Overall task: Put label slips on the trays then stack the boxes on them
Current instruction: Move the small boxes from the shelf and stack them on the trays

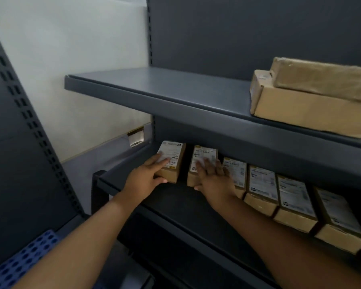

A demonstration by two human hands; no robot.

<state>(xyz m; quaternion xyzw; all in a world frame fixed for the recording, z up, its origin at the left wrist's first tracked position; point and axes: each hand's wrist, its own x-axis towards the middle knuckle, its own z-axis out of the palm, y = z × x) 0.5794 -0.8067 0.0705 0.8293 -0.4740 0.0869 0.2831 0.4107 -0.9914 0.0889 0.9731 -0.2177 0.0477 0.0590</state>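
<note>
A row of small brown cardboard boxes with white labels lies on the lower dark shelf (175,205). My left hand (144,176) grips the leftmost box (173,155), fingers on its label and thumb on its front end. My right hand (214,178) lies flat with spread fingers on the second box (203,157), thumb at its front edge. A dark gap separates these two boxes. Further boxes (261,186) continue to the right, side by side. No label slip is visible apart from the box labels.
The upper shelf (154,88) carries two larger brown parcels (313,101) stacked at its right end. A perforated upright (29,113) stands at the left, with a blue perforated crate (23,259) at the bottom left. A white wall lies behind.
</note>
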